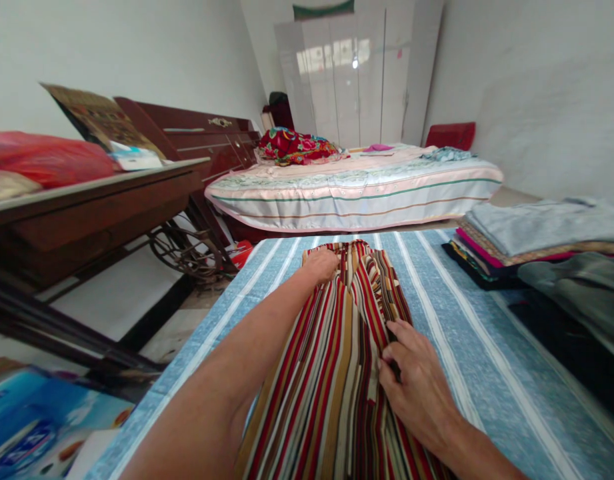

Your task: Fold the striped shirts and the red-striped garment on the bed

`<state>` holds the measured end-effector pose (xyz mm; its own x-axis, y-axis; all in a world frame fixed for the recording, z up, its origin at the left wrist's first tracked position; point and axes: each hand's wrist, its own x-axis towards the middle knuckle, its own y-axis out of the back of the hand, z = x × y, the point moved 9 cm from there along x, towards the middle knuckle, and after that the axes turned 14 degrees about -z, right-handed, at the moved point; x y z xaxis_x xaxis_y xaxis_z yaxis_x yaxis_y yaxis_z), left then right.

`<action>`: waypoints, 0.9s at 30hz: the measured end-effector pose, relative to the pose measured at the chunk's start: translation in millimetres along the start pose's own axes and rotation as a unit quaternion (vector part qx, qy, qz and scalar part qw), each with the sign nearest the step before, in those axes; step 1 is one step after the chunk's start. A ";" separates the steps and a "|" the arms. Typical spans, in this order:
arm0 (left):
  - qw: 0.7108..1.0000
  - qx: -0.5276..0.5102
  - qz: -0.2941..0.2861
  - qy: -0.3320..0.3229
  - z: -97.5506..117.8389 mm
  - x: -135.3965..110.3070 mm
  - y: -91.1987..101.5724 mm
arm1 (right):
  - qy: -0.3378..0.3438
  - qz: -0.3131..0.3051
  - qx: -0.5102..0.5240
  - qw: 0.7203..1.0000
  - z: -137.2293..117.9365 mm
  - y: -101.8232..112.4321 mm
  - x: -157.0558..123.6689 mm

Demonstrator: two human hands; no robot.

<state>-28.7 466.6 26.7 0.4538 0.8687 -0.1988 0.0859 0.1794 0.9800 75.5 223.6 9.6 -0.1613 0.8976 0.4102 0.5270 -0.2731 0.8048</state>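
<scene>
A long garment point(331, 333) with red, tan, cream and black vertical stripes lies on the blue striped cloth of the bed in front of me. Its gathered top lies at the far end, and a narrow strip of its fabric is folded over the right side. My left hand point(323, 265) reaches across to the garment's upper left part, fingers curled down onto the fabric and partly hidden. At the right edge, lower down, my right hand point(417, 380) has its thumb and fingers bent together on the cloth.
To the right stand a stack of folded clothes point(547, 227) and a dark grey garment point(577, 287). On the left is a sewing table point(97, 207) with a red plastic bag point(47, 160). Beyond lies another bed point(357, 193); a blue package point(41, 420) sits low at left.
</scene>
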 end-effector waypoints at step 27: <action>0.968 0.209 -0.017 -0.140 40.6 -46.4 -2.8 | 0.110 0.030 0.030 0.993 -28.2 16.5 -1.9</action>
<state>-14.0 407.0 33.5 0.6612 0.6965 -0.2788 0.4302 -0.0475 0.9015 60.9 207.6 34.2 -0.3026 0.7810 0.5464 0.5889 -0.2975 0.7515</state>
